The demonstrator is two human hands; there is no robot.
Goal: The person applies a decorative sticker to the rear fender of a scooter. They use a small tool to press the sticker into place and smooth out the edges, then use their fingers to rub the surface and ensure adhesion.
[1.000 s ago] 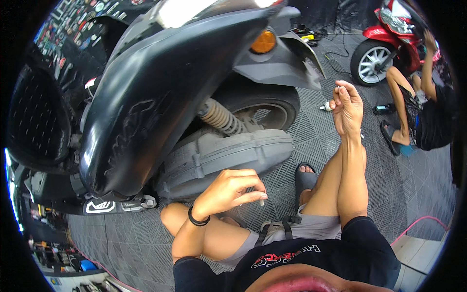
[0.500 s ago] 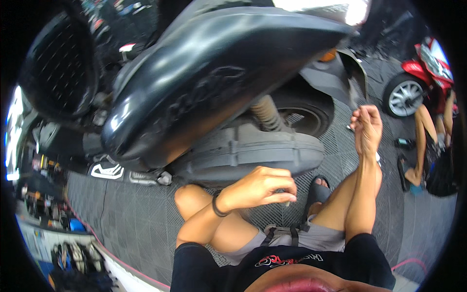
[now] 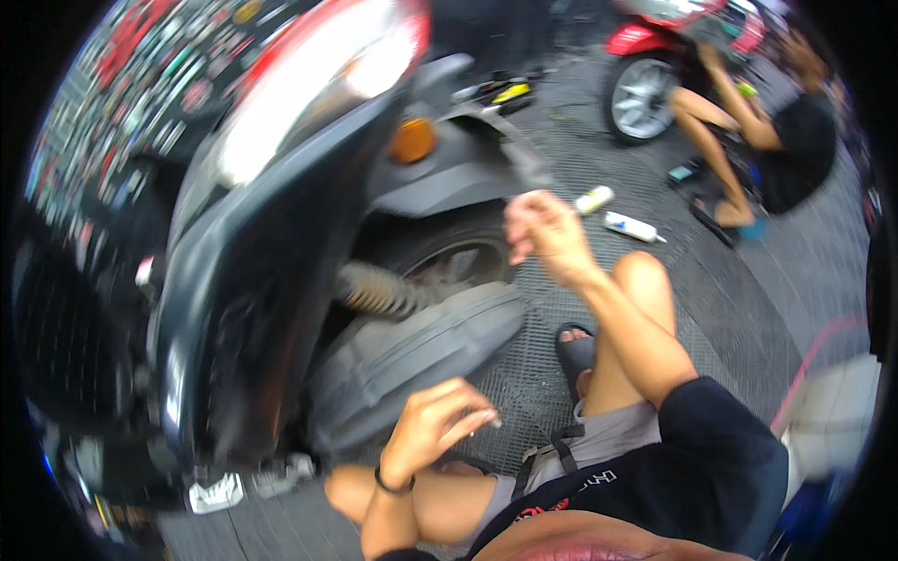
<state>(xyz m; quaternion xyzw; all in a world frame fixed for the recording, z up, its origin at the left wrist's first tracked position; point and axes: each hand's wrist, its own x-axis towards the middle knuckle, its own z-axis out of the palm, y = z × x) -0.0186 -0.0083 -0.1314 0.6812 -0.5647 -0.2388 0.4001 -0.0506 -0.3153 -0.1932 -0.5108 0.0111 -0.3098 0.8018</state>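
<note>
A scooter's rear end fills the left side: a dark glossy side panel (image 3: 267, 271), a dusty grey engine cover (image 3: 421, 351), a coil shock absorber (image 3: 382, 288) and a rear wheel (image 3: 468, 260). My left hand (image 3: 435, 425), a dark band on its wrist, hovers just in front of the engine cover. Its thumb and fingers pinch something small and pale. My right hand (image 3: 550, 234) is raised beside the rear wheel, below the grey rear fender (image 3: 449, 182). Its fingers are curled in and slightly blurred; whatever they hold, if anything, is hidden.
Two white bottles, one yellowish (image 3: 594, 199) and one pointed (image 3: 631, 226), lie on the ribbed floor (image 3: 692, 309). At the upper right another person (image 3: 790, 150) sits by a red motorcycle (image 3: 645, 89). A crowded tool wall (image 3: 131, 103) stands at far left.
My view has swung right and toward the scooter's rear, bringing the tail light and two bottles into sight. Both hands remain closed, near the engine cover and rear wheel.
</note>
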